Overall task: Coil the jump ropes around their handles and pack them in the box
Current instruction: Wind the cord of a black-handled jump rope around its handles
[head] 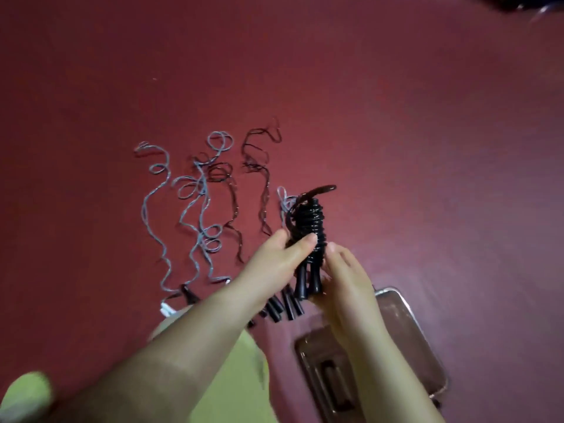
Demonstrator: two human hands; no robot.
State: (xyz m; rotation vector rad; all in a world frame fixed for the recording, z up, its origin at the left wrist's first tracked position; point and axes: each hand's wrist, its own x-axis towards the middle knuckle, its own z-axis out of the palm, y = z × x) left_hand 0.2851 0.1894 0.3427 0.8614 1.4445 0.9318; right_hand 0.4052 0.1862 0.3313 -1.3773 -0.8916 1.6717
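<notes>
A black jump rope (309, 227) is wound in tight coils around its two black handles, with a short loop of rope sticking out at the top. My left hand (274, 264) grips the coiled bundle from the left, thumb across the coils. My right hand (345, 279) holds the lower handle ends from the right. Below my right arm lies a clear box (406, 325) on the floor, with a dark bundle showing inside it. Several uncoiled ropes, grey (155, 215) and black (262, 184), lie stretched out on the red floor to the left.
Black handles (287, 303) of the loose ropes lie in a row under my hands, with a white handle (166, 309) at the left. My knees in yellow-green cloth (238, 377) fill the bottom. A dark object (525, 4) sits at the top right corner.
</notes>
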